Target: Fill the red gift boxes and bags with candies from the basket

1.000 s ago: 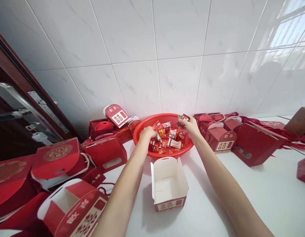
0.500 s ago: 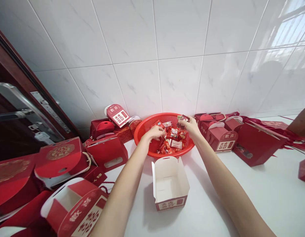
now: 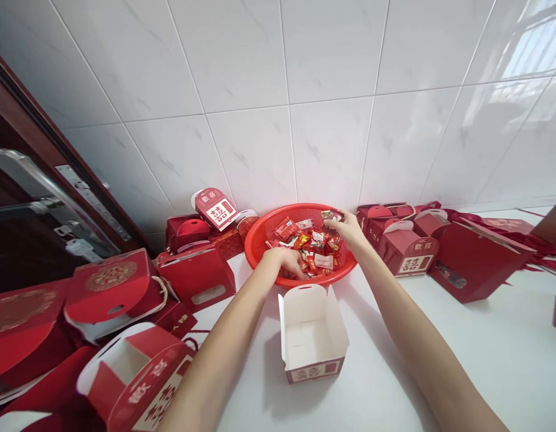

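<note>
A red plastic basket (image 3: 255, 240) against the wall holds a pile of wrapped candies (image 3: 317, 245). My left hand (image 3: 290, 261) reaches down into its near side, fingers curled among the candies; the fingertips are partly hidden, so I cannot make out whether they grip one. At the basket's right rim, my right hand (image 3: 345, 225) pinches small wrapped candies (image 3: 332, 215), one with a dark red wrapper. An open gift box (image 3: 310, 336), white inside with a red and white front, stands upright on the table just in front of the basket, between my forearms.
Several red gift boxes (image 3: 109, 282) crowd the left side, one open-topped box (image 3: 134, 372) near my left forearm. More boxes (image 3: 408, 252) and a large red bag (image 3: 478, 258) stand at the right. A tiled wall (image 3: 327, 144) closes off the back; a door (image 3: 30, 180) is far left.
My left hand has moved down and slightly right, from the middle of the basket to its near side. My right hand stays at the right rim with its candies.
</note>
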`<state>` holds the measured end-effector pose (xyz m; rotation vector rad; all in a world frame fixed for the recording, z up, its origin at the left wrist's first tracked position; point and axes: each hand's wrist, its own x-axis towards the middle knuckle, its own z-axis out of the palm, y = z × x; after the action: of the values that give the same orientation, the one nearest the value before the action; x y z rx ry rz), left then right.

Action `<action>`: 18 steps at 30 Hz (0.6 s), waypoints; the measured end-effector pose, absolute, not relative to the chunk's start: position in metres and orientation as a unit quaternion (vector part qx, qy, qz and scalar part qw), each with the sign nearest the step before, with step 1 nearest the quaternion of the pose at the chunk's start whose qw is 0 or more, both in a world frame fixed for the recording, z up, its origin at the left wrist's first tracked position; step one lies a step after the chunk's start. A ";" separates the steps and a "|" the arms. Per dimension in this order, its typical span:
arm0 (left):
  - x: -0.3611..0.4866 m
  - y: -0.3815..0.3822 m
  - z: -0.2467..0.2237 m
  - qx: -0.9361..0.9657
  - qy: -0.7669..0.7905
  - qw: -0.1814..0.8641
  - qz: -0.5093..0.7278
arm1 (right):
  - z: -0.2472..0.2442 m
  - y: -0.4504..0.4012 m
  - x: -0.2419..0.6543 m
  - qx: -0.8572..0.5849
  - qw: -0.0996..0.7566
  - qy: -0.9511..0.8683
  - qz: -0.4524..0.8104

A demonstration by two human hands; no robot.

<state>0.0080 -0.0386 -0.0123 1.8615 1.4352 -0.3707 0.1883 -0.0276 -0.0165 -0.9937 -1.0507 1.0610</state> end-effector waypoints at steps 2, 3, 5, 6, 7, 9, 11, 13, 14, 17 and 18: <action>0.011 -0.039 -0.014 0.749 0.548 0.345 -0.138 | -0.016 -0.028 0.187 -0.431 0.625 -0.456 0.465; 0.011 -0.038 -0.014 0.757 0.543 0.338 -0.134 | -0.016 -0.029 0.187 -0.430 0.625 -0.455 0.466; 0.010 -0.037 -0.014 0.766 0.530 0.346 -0.115 | -0.016 -0.029 0.188 -0.429 0.622 -0.457 0.470; 0.009 -0.036 -0.013 0.771 0.522 0.353 -0.094 | -0.015 -0.030 0.188 -0.429 0.617 -0.460 0.472; 0.008 -0.034 -0.013 0.777 0.516 0.356 -0.062 | -0.015 -0.030 0.189 -0.431 0.612 -0.463 0.474; 0.006 -0.030 -0.011 0.794 0.504 0.338 0.045 | -0.014 -0.030 0.191 -0.434 0.604 -0.467 0.478; 0.006 -0.026 -0.011 0.794 0.491 0.318 0.169 | -0.014 -0.030 0.192 -0.432 0.601 -0.470 0.481; 0.006 -0.022 -0.011 0.782 0.467 0.325 0.255 | -0.014 -0.030 0.193 -0.429 0.599 -0.474 0.481; 0.006 -0.020 -0.012 0.776 0.456 0.335 0.279 | -0.014 -0.030 0.193 -0.427 0.597 -0.479 0.481; 0.006 -0.018 -0.014 0.759 0.438 0.368 0.312 | -0.015 -0.030 0.194 -0.427 0.586 -0.491 0.483; 0.005 -0.018 -0.015 0.755 0.435 0.375 0.318 | -0.014 -0.031 0.194 -0.429 0.583 -0.491 0.485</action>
<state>0.0055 -0.0176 -0.0150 1.9316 1.1126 0.8130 0.1937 -0.0306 -0.0144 -1.0003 -1.1458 1.1325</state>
